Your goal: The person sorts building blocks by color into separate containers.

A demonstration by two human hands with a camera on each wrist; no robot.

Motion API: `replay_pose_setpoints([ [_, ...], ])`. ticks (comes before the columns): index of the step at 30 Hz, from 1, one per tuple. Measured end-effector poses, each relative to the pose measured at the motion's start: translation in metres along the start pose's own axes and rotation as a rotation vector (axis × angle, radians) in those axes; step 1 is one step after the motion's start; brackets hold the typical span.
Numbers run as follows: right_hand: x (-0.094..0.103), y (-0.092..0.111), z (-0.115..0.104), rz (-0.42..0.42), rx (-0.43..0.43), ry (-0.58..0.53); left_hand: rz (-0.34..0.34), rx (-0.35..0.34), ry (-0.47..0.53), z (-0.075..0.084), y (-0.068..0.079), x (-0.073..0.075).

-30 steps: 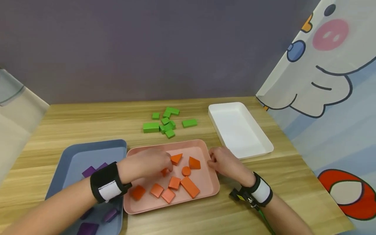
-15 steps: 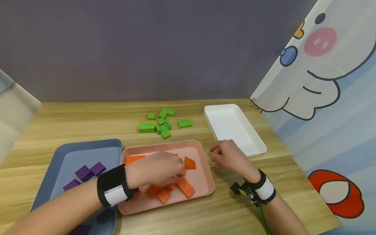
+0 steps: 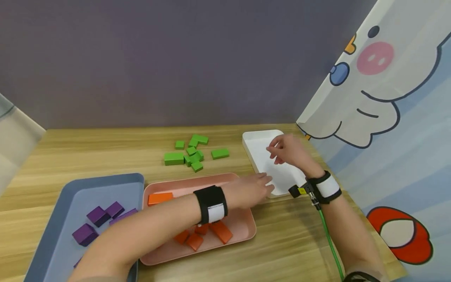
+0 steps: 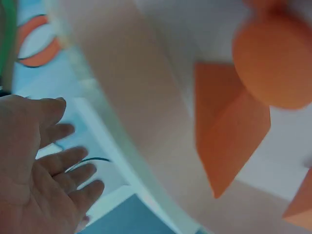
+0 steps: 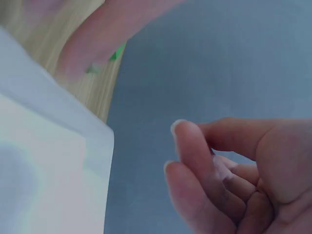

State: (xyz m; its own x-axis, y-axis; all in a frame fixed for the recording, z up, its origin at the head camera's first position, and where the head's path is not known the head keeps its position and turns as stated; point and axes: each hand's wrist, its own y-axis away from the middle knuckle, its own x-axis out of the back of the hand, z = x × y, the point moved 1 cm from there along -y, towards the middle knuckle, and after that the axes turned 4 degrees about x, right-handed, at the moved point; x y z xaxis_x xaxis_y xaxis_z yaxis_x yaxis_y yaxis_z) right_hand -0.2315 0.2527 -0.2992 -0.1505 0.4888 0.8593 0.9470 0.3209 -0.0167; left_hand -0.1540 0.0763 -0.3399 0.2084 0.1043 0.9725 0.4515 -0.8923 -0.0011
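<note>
My left hand (image 3: 248, 190) reaches across the right end of the pink tray (image 3: 243, 231), its fingertips near the white tray's front left corner. Its fingers are loosely extended and hold nothing, as the left wrist view of the hand (image 4: 53, 170) confirms. Orange blocks (image 3: 221, 232) lie in the pink tray, partly hidden by my left forearm; a pointed orange block (image 4: 231, 126) shows close up. Above the white tray (image 3: 260, 156) hovers my right hand (image 3: 287, 150). Its fingers (image 5: 192, 146) are relaxed and slightly bent, with nothing between them.
At left stands a blue tray (image 3: 102, 177) with several purple blocks (image 3: 85, 235). Several green blocks (image 3: 174, 159) lie loose on the wooden table (image 3: 282, 243) behind the pink tray. A grey wall borders the back, a printed curtain the right. A green cable (image 3: 329, 239) trails from my right wrist.
My left hand has left the orange blocks and moved right toward the white tray, its fingers straightening. The right hand has gone from beside the pink tray up and right, over the white tray.
</note>
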Motion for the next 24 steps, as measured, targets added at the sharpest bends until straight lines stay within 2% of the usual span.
replay_pose_setpoints([
  [2, 0.005, -0.01, 0.003, -0.012, -0.024, 0.003, -0.06, 0.042, -0.009, -0.002, -0.01, -0.006],
  [4, 0.007, -0.019, 0.006, -0.031, -0.052, 0.012, -0.12, 0.083, 0.028, -0.004, -0.016, -0.01],
  [7, 0.008, -0.032, 0.009, -0.057, -0.096, -0.005, -0.152, 0.113, 0.064, -0.004, -0.019, -0.015],
  [11, 0.006, -0.047, 0.013, -0.062, -0.119, -0.057, -0.101, 0.125, 0.036, 0.0, -0.015, -0.015],
  [16, -0.003, -0.061, 0.018, -0.056, -0.102, -0.087, -0.052, 0.11, 0.031, 0.01, 0.002, -0.004],
  [20, -0.011, -0.071, 0.02, -0.043, -0.052, -0.073, -0.031, 0.107, 0.041, 0.019, 0.019, 0.006],
  [24, -0.021, -0.081, 0.017, -0.057, 0.023, -0.02, -0.032, 0.124, 0.115, 0.027, 0.032, 0.009],
])
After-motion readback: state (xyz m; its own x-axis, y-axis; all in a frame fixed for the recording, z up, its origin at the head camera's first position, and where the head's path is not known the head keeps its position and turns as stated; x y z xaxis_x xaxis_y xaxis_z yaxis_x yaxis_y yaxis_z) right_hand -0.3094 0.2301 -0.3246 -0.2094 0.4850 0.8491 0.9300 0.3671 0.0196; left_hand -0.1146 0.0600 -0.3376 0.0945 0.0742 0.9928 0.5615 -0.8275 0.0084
